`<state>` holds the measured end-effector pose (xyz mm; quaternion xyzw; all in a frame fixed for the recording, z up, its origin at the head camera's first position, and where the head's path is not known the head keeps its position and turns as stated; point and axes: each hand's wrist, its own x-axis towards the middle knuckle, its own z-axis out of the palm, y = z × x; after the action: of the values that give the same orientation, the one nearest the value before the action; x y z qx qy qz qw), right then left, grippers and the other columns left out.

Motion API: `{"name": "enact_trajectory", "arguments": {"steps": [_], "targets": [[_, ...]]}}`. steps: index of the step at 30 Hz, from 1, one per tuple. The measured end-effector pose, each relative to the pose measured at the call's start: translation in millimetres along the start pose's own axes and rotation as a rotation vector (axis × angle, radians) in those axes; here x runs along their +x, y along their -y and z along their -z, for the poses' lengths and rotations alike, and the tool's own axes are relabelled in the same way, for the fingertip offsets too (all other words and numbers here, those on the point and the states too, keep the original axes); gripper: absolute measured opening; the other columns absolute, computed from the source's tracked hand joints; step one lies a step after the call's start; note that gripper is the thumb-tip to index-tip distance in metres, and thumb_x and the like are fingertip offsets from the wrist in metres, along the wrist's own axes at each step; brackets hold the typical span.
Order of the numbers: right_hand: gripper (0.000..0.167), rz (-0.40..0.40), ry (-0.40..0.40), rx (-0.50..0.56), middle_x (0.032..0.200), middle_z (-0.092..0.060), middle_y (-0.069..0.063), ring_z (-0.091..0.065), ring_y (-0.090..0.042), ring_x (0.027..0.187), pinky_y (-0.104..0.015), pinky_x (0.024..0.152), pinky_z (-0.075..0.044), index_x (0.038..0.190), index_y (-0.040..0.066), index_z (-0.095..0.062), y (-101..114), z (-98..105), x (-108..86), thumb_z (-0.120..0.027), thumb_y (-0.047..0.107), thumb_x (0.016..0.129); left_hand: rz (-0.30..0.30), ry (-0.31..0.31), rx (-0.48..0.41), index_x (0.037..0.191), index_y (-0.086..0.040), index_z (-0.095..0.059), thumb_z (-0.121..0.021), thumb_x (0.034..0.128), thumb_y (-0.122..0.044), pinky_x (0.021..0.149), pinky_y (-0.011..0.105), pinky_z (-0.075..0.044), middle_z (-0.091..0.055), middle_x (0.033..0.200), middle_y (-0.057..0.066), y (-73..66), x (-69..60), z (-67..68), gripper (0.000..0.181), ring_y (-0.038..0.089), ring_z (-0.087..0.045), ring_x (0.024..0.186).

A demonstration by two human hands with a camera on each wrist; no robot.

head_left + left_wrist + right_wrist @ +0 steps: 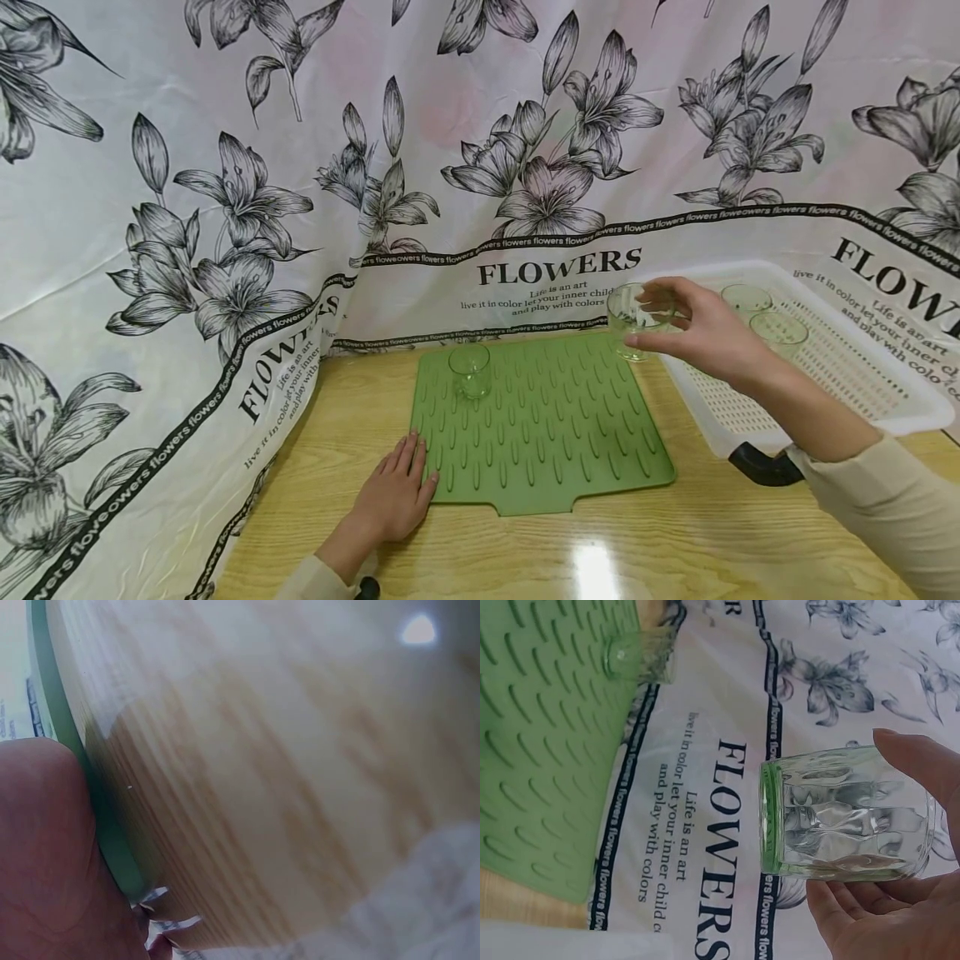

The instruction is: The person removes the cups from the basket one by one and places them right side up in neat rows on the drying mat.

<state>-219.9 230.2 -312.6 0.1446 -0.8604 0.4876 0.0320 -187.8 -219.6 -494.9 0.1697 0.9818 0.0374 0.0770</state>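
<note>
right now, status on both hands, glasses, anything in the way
Right hand holding glass aloft, left hand at left edge of green mat. Standing glass on mat, two more glasses in white basket. Nothing seen blocking held glass from mat.

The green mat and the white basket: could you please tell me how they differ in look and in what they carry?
The green mat is flat, while the white basket has raised walls. The mat's surface shows rows of narrow ridges; the basket's bottom shows many small holes. One glass stands on the mat, whereas two glasses are in the basket. Both rest on the wood-grained table.
</note>
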Motion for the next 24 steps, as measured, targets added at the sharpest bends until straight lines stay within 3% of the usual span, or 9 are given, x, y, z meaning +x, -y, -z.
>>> {"name": "enact_trajectory", "arguments": {"steps": [12, 18, 24], "targets": [[0.093, 0.018, 0.055, 0.031, 0.152, -0.044, -0.022, -0.039, -0.046, 0.143, -0.063, 0.115, -0.033, 0.155, -0.001, -0.032, -0.3, -19.4, 9.7, -0.086, 0.029, 0.086, 0.014, 0.019, -0.003, 0.162, 0.001, -0.023, -0.029, 0.1127, -0.044, 0.123, 0.056, -0.022, -0.012, 0.170, 0.019, -2.6, -1.2, 3.8, 0.067, 0.038, -0.014, 0.156], [0.088, 0.026, 0.075, 0.043, 0.150, -0.046, -0.022, -0.041, -0.046, 0.142, -0.063, 0.114, -0.035, 0.153, 0.000, -0.036, -0.4, -28.8, 13.7, -0.086, 0.027, 0.085, -0.002, -0.004, -0.010, 0.160, 0.003, -0.026, -0.029, 0.1126, -0.044, 0.122, 0.058, -0.023, -0.015, 0.169, 0.022, -2.5, -1.8, 3.6, 0.067, 0.040, -0.016, 0.155], [0.085, 0.050, 0.086, 0.064, 0.147, -0.047, -0.023, -0.043, -0.046, 0.139, -0.063, 0.114, -0.035, 0.151, -0.001, -0.038, -0.2, -37.3, 15.3, -0.086, 0.025, 0.085, -0.003, -0.022, 0.025, 0.162, 0.000, -0.025, -0.028, 0.1124, -0.046, 0.122, 0.055, -0.024, -0.013, 0.170, 0.019, 6.0, 4.3, -8.9, 0.067, 0.037, -0.015, 0.156]]}}
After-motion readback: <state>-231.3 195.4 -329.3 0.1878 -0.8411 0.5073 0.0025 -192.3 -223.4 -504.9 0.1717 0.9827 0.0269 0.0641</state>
